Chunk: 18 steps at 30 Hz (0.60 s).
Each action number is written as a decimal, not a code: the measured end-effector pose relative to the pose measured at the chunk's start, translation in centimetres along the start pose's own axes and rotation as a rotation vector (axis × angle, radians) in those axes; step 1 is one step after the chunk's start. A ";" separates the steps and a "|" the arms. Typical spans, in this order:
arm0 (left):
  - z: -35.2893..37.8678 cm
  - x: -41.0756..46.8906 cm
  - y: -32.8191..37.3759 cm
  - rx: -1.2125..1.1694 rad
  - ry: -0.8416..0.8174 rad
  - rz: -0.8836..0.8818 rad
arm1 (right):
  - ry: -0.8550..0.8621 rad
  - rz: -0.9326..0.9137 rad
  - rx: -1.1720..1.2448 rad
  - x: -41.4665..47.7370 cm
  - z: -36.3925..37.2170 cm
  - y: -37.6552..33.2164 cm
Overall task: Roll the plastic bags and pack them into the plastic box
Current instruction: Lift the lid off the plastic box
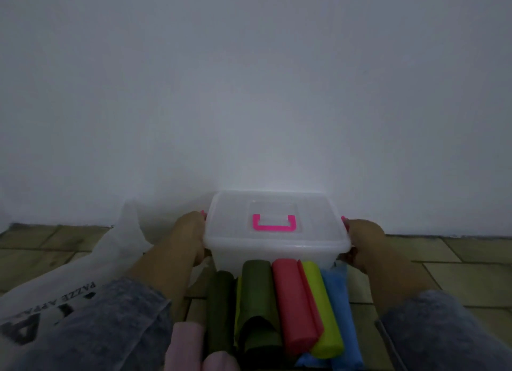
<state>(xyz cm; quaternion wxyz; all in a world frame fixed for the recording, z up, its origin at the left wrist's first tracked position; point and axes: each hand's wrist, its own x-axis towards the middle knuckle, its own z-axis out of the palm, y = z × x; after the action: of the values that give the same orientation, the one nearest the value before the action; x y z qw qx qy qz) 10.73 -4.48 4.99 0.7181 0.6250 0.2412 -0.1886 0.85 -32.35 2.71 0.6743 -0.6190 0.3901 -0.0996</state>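
Rolled bags (293, 301), pink, green, red, lime and blue, lie side by side on the tiles (415, 248), just nearer than the fingers (198, 255). The left hand (191, 237) and right hand (363, 240) grip opposite ends of the box (318, 257), which sits between them with its lid (271, 207) on. A white bag (119, 259) lies left of the left hand.

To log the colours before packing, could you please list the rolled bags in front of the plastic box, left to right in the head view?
Dark olive roll → dark green roll → red roll → lime-green roll → blue roll.
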 end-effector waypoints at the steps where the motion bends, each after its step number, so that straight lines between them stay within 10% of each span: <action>1: -0.1 0.0 0.1 0.036 0.002 0.035 | -0.019 0.017 0.006 -0.2 -0.5 0.1; 5: -0.5 -0.1 -0.1 0.450 0.175 0.497 | 0.228 -0.513 -0.307 -0.9 -1.3 -0.3; 7: -0.8 -0.8 -1.4 0.470 0.072 0.558 | 0.048 -0.786 -0.553 -3.2 -1.0 -1.1; 11: -1.4 -1.4 -4.6 0.441 -0.085 0.573 | -0.176 -0.951 -1.259 -5.9 -0.1 -0.5; 18: -2.3 -1.9 -5.4 0.628 -0.140 0.693 | -0.143 -0.985 -1.224 -6.9 0.0 -2.5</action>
<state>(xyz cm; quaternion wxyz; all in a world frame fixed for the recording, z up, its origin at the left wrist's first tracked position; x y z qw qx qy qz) 5.88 -3.05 1.48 0.5293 0.8415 -0.0992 -0.0434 -2.99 -28.64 7.78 0.1155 -0.9866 0.0120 -0.1144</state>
